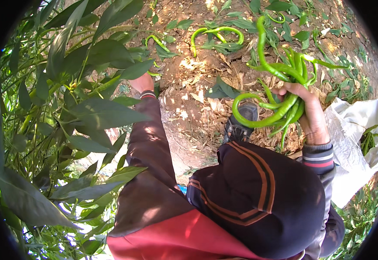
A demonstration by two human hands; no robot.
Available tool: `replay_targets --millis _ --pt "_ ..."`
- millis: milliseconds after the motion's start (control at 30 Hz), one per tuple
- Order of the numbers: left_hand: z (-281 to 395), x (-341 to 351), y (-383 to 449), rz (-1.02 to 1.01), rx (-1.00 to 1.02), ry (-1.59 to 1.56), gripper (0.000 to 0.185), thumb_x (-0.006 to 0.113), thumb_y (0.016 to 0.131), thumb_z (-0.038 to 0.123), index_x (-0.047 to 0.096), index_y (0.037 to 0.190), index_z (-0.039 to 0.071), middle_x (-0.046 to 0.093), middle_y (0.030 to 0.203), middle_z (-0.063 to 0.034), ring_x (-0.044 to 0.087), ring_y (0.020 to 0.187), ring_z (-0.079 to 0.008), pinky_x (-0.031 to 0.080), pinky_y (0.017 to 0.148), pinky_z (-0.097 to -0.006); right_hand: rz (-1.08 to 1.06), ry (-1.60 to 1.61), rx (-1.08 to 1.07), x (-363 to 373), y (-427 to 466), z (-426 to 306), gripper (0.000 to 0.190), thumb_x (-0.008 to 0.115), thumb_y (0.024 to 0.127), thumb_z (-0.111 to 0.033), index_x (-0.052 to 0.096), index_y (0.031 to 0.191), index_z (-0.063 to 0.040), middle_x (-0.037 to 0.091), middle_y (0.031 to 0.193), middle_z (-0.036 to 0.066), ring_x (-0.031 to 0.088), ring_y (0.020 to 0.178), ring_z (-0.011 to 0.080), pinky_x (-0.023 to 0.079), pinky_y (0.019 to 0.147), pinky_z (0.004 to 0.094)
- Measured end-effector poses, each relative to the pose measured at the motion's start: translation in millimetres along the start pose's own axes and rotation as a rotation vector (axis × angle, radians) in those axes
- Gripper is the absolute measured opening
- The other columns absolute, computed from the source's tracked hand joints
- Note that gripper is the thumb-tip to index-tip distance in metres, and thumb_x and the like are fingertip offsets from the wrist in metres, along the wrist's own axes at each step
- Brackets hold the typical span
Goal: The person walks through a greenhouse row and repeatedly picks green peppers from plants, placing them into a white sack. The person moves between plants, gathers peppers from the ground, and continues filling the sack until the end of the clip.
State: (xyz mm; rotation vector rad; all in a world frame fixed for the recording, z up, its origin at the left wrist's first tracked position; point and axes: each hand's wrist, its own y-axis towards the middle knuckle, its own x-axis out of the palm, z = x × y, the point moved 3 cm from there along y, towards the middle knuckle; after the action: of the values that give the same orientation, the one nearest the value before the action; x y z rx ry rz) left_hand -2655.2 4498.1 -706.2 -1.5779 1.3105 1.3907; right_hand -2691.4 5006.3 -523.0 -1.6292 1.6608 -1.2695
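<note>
A bunch of long, curled green chili peppers (283, 112) is gripped in my right hand (312, 110), raised above the dry ground at the right. Stems and tips stick out on both sides of the fist. My left hand (142, 83) reaches in low among the leaves of a pepper plant (101, 84) on the left. Foliage covers its fingers, so what they touch is hidden. Just beside that hand, a small piece of green pepper (154, 74) shows near the soil.
More green peppers (232, 29) lie on the cracked soil ahead, among fallen leaves. A white plastic sack (345, 185) stands at the right, with green peppers (367, 143) showing in its opening. My dark shoe (240, 122) rests on dry leaf litter (215, 105).
</note>
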Motion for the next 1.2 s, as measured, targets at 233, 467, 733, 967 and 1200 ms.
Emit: replay_targets --millis 233,467,733,967,1200 --pt "-20 60 33 -0.363 0.2 0.198 0.038 0.066 0.078 0.017 0.057 0.114 0.012 0.052 0.107 -0.0166 0.051 0.104 -0.0368 0.043 0.089 -0.0472 -0.091 -0.011 -0.068 26 -6 3 0.043 0.072 0.076 -0.009 0.056 0.114 0.0 0.063 0.093 0.005 0.061 0.084 0.0136 0.049 0.071 0.0265" --pt "59 -1 80 -0.393 0.044 -0.756 0.025 0.066 0.085 0.018 0.06 0.103 0.003 0.067 0.091 -0.0164 0.064 0.083 -0.033 0.046 0.074 -0.0477 0.002 0.082 -0.021 5 1 12 0.039 0.069 0.075 -0.005 0.057 0.112 0.001 0.064 0.087 0.006 0.062 0.072 0.0144 0.05 0.065 0.026" --pt "35 79 90 -0.473 -0.582 -0.397 0.039 0.071 0.077 0.033 0.07 0.102 0.002 0.068 0.104 -0.0224 0.064 0.099 -0.0388 0.049 0.086 -0.0427 -0.079 0.035 -0.091 9 -4 12 0.041 0.068 0.077 -0.007 0.055 0.114 0.001 0.062 0.089 0.007 0.063 0.088 0.0204 0.051 0.082 0.033" --pt "95 -47 71 -0.25 -0.417 -0.569 0.026 0.06 0.087 0.016 0.057 0.109 0.001 0.069 0.088 -0.0201 0.066 0.086 -0.0391 0.05 0.077 -0.0453 0.033 -0.001 -0.148 23 -4 5 0.048 0.077 0.077 -0.012 0.058 0.119 -0.001 0.064 0.091 0.003 0.061 0.077 0.0126 0.052 0.068 0.0258" --pt "246 -251 -11 -0.229 0.406 -0.937 0.031 0.059 0.08 0.005 0.055 0.111 0.003 0.061 0.08 -0.0163 0.059 0.078 -0.0344 0.044 0.071 -0.0442 0.026 0.027 -0.204 49 14 14 0.059 0.083 0.075 -0.024 0.055 0.123 -0.003 0.064 0.106 0.006 0.062 0.092 0.0148 0.05 0.081 0.0291"
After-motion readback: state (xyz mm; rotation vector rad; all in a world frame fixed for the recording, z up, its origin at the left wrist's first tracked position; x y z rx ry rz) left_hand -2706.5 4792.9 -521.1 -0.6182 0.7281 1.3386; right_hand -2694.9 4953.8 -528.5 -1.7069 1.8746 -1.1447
